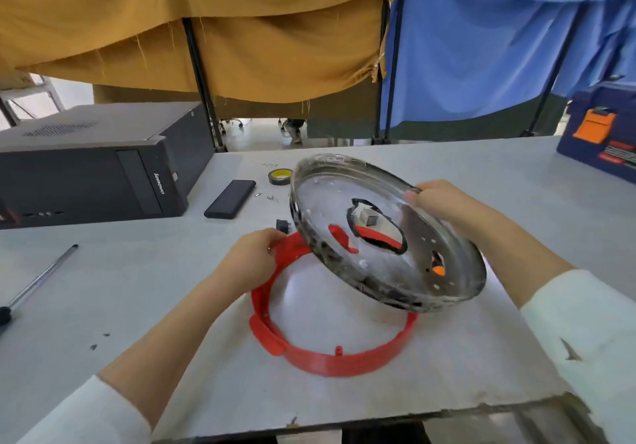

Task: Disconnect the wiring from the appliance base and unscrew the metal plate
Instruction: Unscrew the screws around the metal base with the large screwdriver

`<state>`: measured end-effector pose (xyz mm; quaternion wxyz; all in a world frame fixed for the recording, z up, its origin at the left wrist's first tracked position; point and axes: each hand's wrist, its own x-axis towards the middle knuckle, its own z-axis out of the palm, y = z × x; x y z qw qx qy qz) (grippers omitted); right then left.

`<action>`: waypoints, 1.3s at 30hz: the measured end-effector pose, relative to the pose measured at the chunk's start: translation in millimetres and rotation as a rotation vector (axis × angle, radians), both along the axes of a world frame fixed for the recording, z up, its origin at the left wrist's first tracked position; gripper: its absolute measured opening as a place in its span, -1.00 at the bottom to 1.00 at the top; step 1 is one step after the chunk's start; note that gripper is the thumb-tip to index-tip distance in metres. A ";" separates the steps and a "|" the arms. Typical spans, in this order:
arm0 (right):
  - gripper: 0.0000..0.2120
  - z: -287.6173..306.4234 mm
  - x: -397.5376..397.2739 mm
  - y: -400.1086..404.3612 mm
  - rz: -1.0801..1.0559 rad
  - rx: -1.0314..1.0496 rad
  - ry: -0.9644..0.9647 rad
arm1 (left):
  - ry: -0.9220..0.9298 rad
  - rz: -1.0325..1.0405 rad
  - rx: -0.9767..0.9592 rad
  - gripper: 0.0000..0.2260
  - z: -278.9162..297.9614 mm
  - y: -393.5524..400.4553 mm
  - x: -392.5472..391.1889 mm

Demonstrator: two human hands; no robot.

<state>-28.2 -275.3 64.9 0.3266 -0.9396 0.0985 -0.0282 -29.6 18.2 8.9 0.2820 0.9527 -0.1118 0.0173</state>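
Observation:
A round shiny metal plate (385, 237) with a central hole is tilted up off the table, its near edge low over the red ring. My right hand (444, 202) grips its far right rim. Through the hole a small grey part and red plastic show. The red plastic ring base (330, 357) lies flat on the table under the plate. My left hand (254, 257) holds the ring's far left edge. A small black part (282, 226) lies just beyond my left hand. No wiring is plainly visible.
A black computer case (96, 164) lies at the left. A black slab (230, 199), a yellow tape roll (280, 176) and small screws (270, 198) sit beyond the plate. A screwdriver (38, 281) lies at the left; a blue and orange toolbox (602, 133) stands far right.

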 end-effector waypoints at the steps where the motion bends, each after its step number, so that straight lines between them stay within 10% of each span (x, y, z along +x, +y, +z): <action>1: -0.78 -4.4 -3.4 -1.6 -0.009 0.033 0.030 | -0.039 0.015 0.053 -0.67 -2.2 3.5 1.7; 12: -0.75 -18.7 -27.7 -2.6 0.103 -0.115 0.149 | -0.066 0.177 0.203 -0.66 -0.3 95.4 27.5; 20: -0.67 -13.0 -32.1 -7.9 0.120 -0.092 0.097 | -0.190 0.048 -0.166 -0.74 25.9 41.1 8.1; 26: -0.68 1.9 -27.7 -6.2 0.207 0.130 0.102 | 0.498 -0.007 -0.588 -0.71 68.1 -31.9 -11.6; 30: -0.51 1.8 -25.8 -34.3 0.134 0.580 0.218 | 0.467 -0.057 -0.405 -0.82 76.4 -25.0 -8.2; 39: -0.63 -50.4 2.9 -30.3 0.116 -0.267 0.308 | 0.483 0.004 -0.328 -0.81 63.5 -11.0 -8.7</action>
